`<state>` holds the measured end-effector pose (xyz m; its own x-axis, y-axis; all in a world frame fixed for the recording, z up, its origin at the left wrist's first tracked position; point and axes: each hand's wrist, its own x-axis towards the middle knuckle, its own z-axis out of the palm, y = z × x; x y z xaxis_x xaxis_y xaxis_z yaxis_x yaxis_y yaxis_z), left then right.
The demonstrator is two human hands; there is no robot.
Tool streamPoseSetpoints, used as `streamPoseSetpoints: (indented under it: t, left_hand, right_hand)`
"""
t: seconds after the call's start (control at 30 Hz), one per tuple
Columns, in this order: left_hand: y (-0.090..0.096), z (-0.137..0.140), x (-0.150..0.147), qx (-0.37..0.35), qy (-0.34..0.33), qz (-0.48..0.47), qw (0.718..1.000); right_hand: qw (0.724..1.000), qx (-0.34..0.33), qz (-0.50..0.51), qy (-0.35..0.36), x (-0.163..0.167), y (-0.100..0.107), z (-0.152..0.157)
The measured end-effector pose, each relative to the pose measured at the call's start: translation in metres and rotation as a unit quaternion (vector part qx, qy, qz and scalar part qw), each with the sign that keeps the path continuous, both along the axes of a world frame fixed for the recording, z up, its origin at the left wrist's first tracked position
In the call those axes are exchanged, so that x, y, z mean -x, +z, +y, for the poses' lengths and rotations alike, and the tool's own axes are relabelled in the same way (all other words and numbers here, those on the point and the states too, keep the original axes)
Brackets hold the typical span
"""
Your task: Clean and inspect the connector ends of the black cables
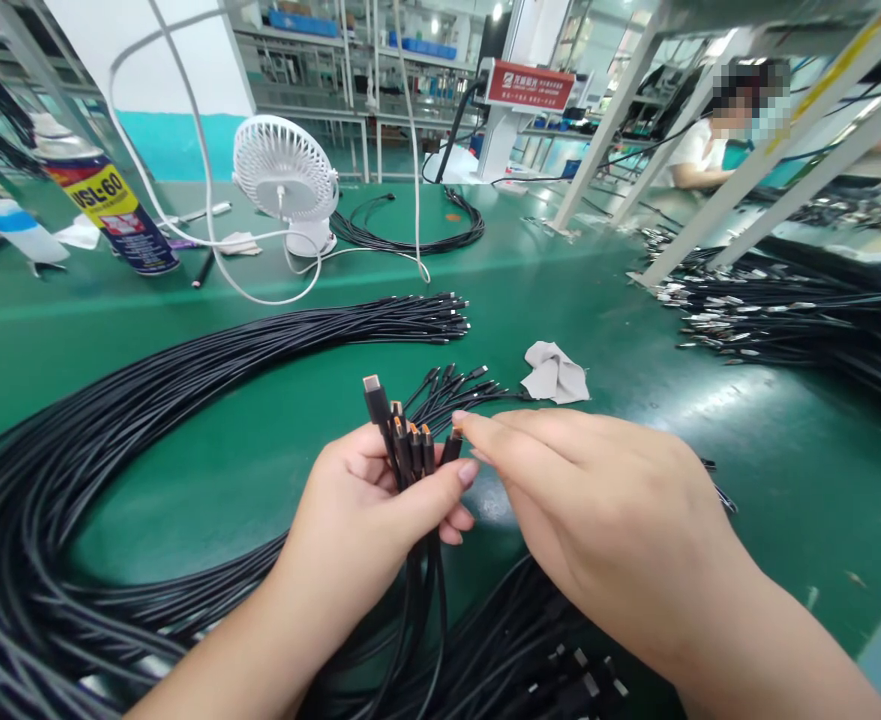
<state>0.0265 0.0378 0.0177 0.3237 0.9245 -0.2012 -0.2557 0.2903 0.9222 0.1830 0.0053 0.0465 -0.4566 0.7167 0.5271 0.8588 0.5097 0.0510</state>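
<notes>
My left hand [380,500] is closed around a small bunch of black USB cables [415,455], their plugs pointing up and several showing orange at the tip. One plug [373,395] stands higher than the others at the left. Fingers pressed together, my right hand [597,510] is at the tip of the rightmost plug [451,446]; its thumb is mostly hidden. Behind my hands, more thin black cables [447,395] lie fanned out by a crumpled grey cloth [555,373]. Below my wrists is another heap of black cables [515,640].
A thick curved bundle of black cables [132,390] covers the green table's left side. Behind it stand a spray can [114,205] and a white fan [284,175], with a loose white cord. More cables [792,305] lie right, near metal posts. A person [710,150] sits beyond.
</notes>
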Motion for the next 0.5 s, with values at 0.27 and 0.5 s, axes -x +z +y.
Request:
streamPoseSetpoints:
  t: [0.27, 0.5]
  left_hand:
    - [-0.0007, -0.0003, 0.0014, -0.012, -0.016, 0.011, 1.0]
    - [0.0, -0.0009, 0.001, -0.008, -0.02, 0.014, 1.0]
  right_hand:
    - [1.0, 0.001, -0.003, -0.004, -0.0012, 0.0029, -0.0022]
    - [1.0, 0.0, -0.012, -0.002, -0.003, 0.0044, -0.0043]
